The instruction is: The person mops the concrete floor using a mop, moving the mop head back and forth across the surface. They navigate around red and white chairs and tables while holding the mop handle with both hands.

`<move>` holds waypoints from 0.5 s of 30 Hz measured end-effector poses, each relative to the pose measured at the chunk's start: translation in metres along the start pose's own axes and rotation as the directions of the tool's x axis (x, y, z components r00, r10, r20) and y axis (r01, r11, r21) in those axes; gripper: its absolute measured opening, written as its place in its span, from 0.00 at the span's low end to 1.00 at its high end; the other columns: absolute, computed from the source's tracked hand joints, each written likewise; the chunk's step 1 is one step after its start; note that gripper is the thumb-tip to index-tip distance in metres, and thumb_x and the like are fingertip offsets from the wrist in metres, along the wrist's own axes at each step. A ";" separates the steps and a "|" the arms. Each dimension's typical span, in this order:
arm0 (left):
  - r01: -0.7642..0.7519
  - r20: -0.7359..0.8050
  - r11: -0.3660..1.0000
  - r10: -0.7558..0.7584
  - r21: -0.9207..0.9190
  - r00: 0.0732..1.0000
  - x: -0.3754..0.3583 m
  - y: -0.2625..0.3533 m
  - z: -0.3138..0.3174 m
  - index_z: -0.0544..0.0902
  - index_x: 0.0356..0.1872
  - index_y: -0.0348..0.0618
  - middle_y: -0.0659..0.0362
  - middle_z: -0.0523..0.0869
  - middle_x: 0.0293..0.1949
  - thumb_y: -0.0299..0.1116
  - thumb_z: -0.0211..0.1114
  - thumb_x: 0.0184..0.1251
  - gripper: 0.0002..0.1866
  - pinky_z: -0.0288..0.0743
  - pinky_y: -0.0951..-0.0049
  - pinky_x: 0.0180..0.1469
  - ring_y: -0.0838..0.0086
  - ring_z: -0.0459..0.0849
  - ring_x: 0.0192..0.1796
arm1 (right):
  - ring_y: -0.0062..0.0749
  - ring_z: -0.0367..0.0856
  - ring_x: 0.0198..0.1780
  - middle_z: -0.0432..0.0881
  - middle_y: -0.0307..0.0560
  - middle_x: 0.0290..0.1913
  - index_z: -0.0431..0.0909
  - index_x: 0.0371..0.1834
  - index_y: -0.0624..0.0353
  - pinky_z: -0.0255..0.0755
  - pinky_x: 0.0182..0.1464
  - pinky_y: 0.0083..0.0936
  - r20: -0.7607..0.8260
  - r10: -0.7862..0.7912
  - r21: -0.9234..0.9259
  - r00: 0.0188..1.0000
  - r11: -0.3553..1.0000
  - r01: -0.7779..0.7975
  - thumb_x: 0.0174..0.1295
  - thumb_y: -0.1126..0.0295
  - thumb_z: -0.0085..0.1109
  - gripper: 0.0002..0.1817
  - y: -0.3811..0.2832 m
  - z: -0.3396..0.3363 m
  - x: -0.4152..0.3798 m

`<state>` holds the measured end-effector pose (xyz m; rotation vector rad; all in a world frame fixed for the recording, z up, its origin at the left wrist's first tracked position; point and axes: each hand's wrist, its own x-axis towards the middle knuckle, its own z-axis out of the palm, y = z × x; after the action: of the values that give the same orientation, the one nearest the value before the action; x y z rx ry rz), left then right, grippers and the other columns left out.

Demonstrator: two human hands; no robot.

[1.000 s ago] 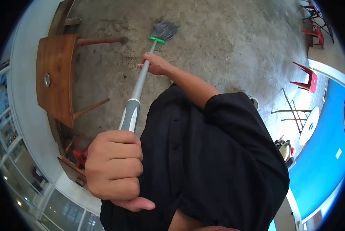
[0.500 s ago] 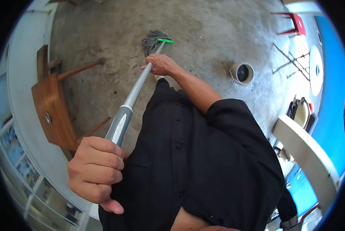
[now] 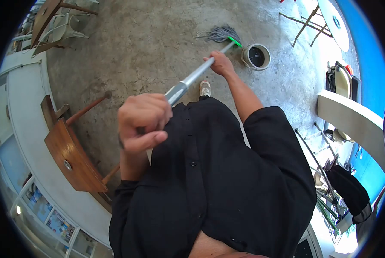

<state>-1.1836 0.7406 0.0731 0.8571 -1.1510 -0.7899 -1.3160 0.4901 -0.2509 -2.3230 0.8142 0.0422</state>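
My left hand (image 3: 144, 119) is wrapped round the thick grey grip at the top of the mop handle (image 3: 195, 74), its thumb pointing right. Further down the pole, my right hand (image 3: 221, 63) holds the shaft with bent fingers. At the far end a green clamp (image 3: 234, 41) carries the grey mop strands (image 3: 220, 33), which lie spread on the concrete floor. A pale bucket (image 3: 266, 56) with dark contents stands just right of the mop head, close to my right hand.
A wooden table (image 3: 74, 157) lies tipped at the left, its legs toward the floor's middle. Chairs (image 3: 65, 32) stand at the upper left. A round white table (image 3: 333, 21) with thin legs is at the upper right, above a white ledge (image 3: 351, 111).
The mop head has moved right, beside the bucket, its strands now trailing left. Both hands have shifted right with the handle. The camera view has turned, and a shoe shows more clearly.
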 end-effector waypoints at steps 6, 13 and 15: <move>0.083 -0.018 0.991 -0.081 0.103 0.997 -0.078 0.015 -0.029 0.63 0.12 0.42 0.58 0.67 0.13 0.24 0.67 0.48 0.18 0.71 0.65 0.30 0.63 0.72 0.18 | 0.57 0.80 0.42 0.81 0.59 0.37 0.78 0.32 0.58 0.74 0.45 0.46 -0.127 -0.091 0.076 0.988 0.992 0.102 0.60 0.54 0.76 0.20 -0.006 0.068 -0.023; 0.053 -0.300 0.951 0.043 0.304 0.953 -0.231 0.130 -0.082 0.64 0.11 0.42 0.60 0.69 0.12 0.33 0.65 0.58 0.21 0.71 0.65 0.27 0.67 0.69 0.13 | 0.56 0.81 0.49 0.81 0.56 0.35 0.81 0.31 0.58 0.76 0.50 0.47 0.117 -0.248 0.101 0.962 0.966 0.237 0.61 0.51 0.74 0.20 -0.178 0.193 -0.038; 0.035 -0.364 0.931 0.107 0.363 0.925 -0.269 0.171 -0.086 0.64 0.11 0.42 0.61 0.68 0.11 0.36 0.65 0.59 0.23 0.70 0.65 0.25 0.68 0.68 0.12 | 0.56 0.81 0.49 0.81 0.56 0.39 0.82 0.33 0.55 0.76 0.50 0.47 0.200 -0.333 0.125 0.921 0.942 0.313 0.63 0.50 0.72 0.19 -0.234 0.232 -0.049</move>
<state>-1.1456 1.0684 0.0925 1.2344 -0.9722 -0.3536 -1.1817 0.7936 -0.2832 -2.2870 0.3099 0.1124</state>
